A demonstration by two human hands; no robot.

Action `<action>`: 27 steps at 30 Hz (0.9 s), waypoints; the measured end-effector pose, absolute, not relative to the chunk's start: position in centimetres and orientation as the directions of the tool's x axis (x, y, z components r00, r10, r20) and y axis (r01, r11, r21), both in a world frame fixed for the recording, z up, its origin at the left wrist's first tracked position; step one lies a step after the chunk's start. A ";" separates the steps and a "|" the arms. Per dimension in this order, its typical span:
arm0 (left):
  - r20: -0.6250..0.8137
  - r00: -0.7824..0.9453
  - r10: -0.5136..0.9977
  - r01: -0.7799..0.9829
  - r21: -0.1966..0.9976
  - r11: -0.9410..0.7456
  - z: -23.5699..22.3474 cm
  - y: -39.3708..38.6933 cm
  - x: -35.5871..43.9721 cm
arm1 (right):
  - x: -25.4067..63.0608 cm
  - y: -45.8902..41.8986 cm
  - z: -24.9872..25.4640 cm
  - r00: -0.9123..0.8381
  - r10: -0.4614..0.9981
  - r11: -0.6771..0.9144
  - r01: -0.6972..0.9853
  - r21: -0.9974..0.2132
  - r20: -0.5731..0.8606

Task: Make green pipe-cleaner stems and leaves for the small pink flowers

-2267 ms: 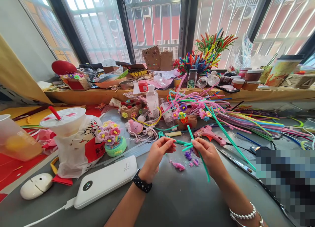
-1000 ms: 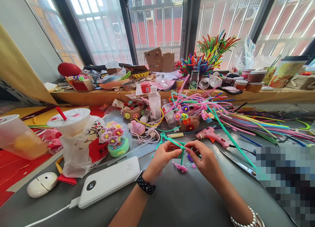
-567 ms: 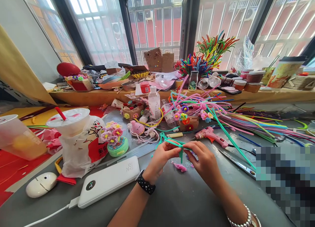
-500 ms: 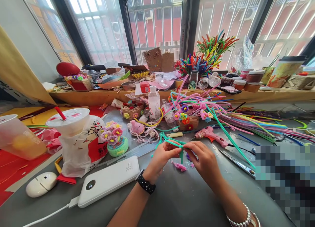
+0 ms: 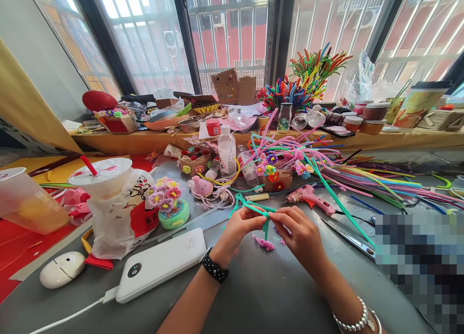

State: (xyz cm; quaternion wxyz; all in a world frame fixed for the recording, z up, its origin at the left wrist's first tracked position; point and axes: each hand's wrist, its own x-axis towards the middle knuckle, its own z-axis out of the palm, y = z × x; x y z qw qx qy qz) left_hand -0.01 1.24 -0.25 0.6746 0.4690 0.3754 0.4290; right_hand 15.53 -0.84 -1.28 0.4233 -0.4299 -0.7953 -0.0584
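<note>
Both hands meet above the grey table, pinching a green pipe cleaner (image 5: 267, 230) bent into an open frame with corners. My left hand (image 5: 243, 230) grips it between thumb and fingers, with a part of the shape rising behind the knuckles. Close beside it, my right hand (image 5: 296, 230) has its fingertips closed on the same joint, where a short end hangs down. Fingers hide the exact bend at the joint. Beneath the hands lies a pink fuzzy scrap (image 5: 264, 243). A cream glue stick (image 5: 258, 197) rests just behind.
A pink glue gun (image 5: 311, 199) and scissors (image 5: 350, 238) lie to the right, before a heap of coloured pipe cleaners (image 5: 362, 179). At left are a white power bank (image 5: 163, 265), a bagged drink cup (image 5: 108, 194) and a flower pot ornament (image 5: 174, 215).
Both hands stay nearly in place, still pinching the green pipe cleaner. Its hanging end has swung slightly left, and a purple bit beneath the right hand is now more hidden.
</note>
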 end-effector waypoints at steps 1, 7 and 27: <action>-0.104 0.372 0.922 -0.225 0.954 0.198 -0.2 1.3 -0.1 | 15.6 -0.9 -1.3 -0.272 0.634 0.621 0.737 -0.267 0.724; -0.097 0.438 0.894 -0.186 0.963 0.195 0.3 1.5 -0.7 | 15.7 -0.9 -1.3 -0.273 0.640 0.614 0.743 -0.265 0.718; -0.089 0.381 0.920 -0.131 0.980 0.149 0.2 1.3 -0.4 | 15.8 -0.8 -1.2 -0.274 0.655 0.594 0.763 -0.256 0.705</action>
